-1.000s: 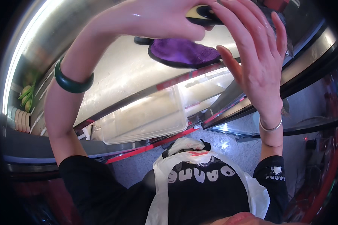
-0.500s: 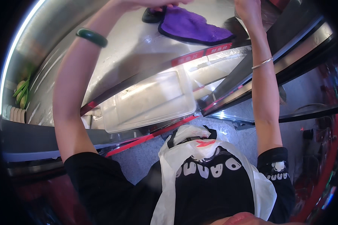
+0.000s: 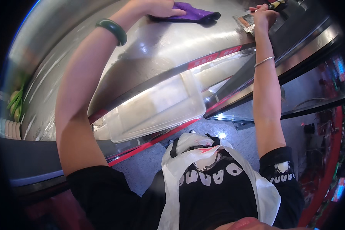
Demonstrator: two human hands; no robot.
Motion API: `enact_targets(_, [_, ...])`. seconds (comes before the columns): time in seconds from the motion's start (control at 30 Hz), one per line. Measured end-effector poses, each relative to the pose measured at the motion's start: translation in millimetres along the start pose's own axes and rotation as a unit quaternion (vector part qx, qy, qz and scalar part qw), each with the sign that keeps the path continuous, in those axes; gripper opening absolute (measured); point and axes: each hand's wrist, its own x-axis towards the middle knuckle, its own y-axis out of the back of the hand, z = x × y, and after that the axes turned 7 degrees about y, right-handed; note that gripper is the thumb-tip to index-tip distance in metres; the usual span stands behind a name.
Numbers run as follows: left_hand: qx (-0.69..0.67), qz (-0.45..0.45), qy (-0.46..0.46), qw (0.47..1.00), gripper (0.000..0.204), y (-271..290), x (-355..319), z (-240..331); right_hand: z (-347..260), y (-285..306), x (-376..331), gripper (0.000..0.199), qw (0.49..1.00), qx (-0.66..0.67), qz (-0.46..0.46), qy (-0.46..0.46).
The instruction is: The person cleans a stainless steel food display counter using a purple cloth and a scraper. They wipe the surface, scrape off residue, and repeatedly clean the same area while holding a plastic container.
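Broadly, a brushed steel counter (image 3: 153,44) — its front edge curving across the scene — carries the work at its far side. There the left hand (image 3: 161,8) holds a dark-edged purple cloth (image 3: 197,13), thumb laid over it, against the metal. Farther right, the right hand (image 3: 265,16) is at a yellow-and-black handle (image 3: 278,4); whether its fingers close round it cannot be told. A packet (image 3: 246,23) lies just left of that hand. Red labels (image 3: 203,61) mark the counter's edge, with a translucent container (image 3: 157,109) on its near side. Green vegetables (image 3: 15,105) sit at the left; grey-blue floor (image 3: 136,172) shows nearer the wearer
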Motion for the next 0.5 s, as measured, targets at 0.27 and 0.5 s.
enact_targets(0.27, [-0.003, 0.037, -0.019, 0.999, 0.056, -5.6, 0.5, -4.3, -32.6, 10.7, -12.6, 0.053, 0.952, -0.198, 0.066, 0.223])
enact_targets(0.5, [-0.003, 0.111, -0.041, 0.993, 0.069, -20.4, 30.0, -22.6, -81.9, 33.4, -50.8, 0.047, 0.993, -0.092, -0.005, 0.074])
